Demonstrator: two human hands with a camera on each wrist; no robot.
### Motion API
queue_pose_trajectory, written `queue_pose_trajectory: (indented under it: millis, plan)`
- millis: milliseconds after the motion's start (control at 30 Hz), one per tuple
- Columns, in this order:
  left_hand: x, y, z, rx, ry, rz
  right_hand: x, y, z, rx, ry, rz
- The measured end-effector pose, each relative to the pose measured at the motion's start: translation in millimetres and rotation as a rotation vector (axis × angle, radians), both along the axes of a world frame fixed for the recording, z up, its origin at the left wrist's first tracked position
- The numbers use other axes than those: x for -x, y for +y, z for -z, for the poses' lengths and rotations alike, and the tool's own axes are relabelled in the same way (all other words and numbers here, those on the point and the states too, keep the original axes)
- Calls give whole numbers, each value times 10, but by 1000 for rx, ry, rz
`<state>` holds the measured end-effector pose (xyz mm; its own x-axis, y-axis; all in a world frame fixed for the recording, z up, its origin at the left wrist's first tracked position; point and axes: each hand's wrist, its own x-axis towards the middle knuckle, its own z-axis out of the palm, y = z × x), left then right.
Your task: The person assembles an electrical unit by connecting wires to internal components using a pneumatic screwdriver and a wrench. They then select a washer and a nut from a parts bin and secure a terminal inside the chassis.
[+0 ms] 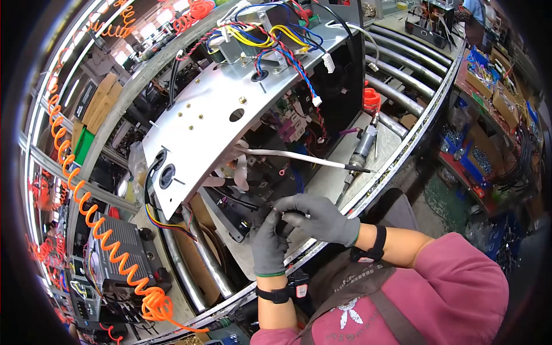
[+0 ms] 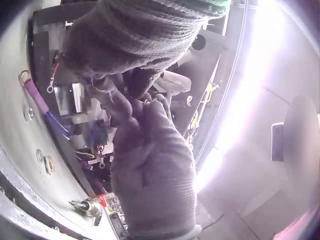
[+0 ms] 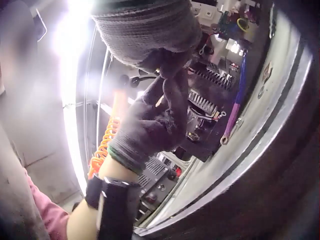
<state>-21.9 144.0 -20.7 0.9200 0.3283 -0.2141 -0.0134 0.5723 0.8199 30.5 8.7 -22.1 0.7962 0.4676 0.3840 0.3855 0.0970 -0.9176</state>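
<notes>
Both gloved hands meet fingertip to fingertip in front of an open metal cabinet (image 1: 230, 109). My left hand (image 1: 269, 244), in a grey glove with a green cuff, points upward with its thumb and fingers pinched together; a brass-coloured bit (image 3: 160, 101) shows between them. Coming in from the right, my right hand (image 1: 322, 219) has its fingers curled to the left one's tips. A small brass-coloured piece (image 3: 157, 71) glints at its fingers, mostly hidden by the gloves; I cannot tell its exact kind. Below the hands lie washers (image 2: 40, 156) and a purple-sleeved cable lug (image 2: 36, 95).
A pneumatic screwdriver (image 1: 361, 152) lies on the bench to the right, near a white cable (image 1: 299, 155) sticking out of the cabinet. Wire bundles (image 1: 270, 37) top the cabinet. Metal rollers (image 1: 402, 75) run behind it. An orange coiled hose (image 1: 92, 213) hangs at left.
</notes>
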Motion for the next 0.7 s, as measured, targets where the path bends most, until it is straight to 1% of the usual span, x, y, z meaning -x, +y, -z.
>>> queue_pose_trajectory:
  millis: [67,100,133,200,233,267,333,367,400,467,500,567,600,667,700]
  plan:
    - [12,-2,-15,36,40,2,-45,10,48,23,-145,-20]
    - [30,-13,-51,0,49,11,-36,3,0,31,-64,-41]
    - [30,-3,-37,6,50,-5,-50,12,-6,36,-63,-57]
    - [36,27,14,-87,70,27,-104,32,5,38,88,-1]
    - [50,32,11,-99,36,47,-179,43,42,69,20,14]
    - [45,39,33,-53,-15,47,-228,84,121,-4,118,-67]
    - [48,64,26,-133,23,50,-327,1,-28,5,431,-317]
    - [31,60,47,-186,-16,62,-361,-32,-118,-13,434,-346]
    - [27,29,31,-175,-9,47,-413,-98,-159,35,487,-358]
    - [36,-17,-40,-409,55,-71,-522,-263,-201,151,324,-266]
    - [31,13,3,-382,47,-112,-583,-349,-80,153,320,-275]
    - [76,69,35,-341,48,-124,-722,-497,257,382,-176,-89]
    - [108,87,47,-303,57,-120,-707,-561,268,375,-177,-92]
    - [142,97,66,-346,85,-128,-647,-642,254,660,-514,-93]
    - [158,103,74,-341,103,-124,-627,-609,230,790,-477,-153]
